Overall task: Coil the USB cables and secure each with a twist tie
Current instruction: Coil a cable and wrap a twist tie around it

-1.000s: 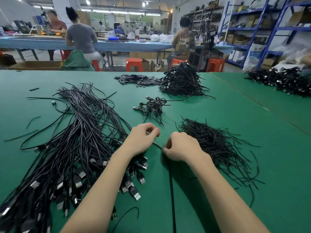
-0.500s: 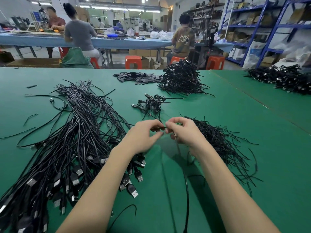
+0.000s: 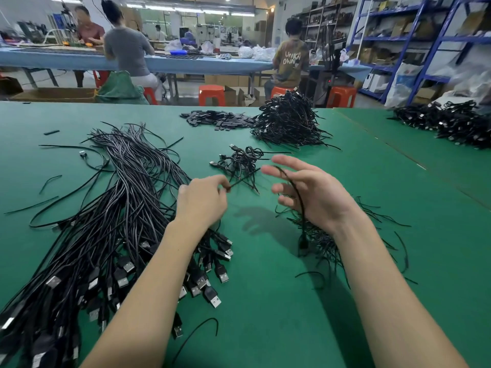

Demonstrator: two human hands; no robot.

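Left hand (image 3: 204,200) pinches one end of a limp, light USB cable (image 3: 297,197); right hand (image 3: 316,192) spreads open beneath its drape.

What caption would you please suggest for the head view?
Left hand pinches one end of a USB cable draped over the open right hand, above a green table.

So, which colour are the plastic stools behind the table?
Orange stools, best seen in the head view, beyond the green table.
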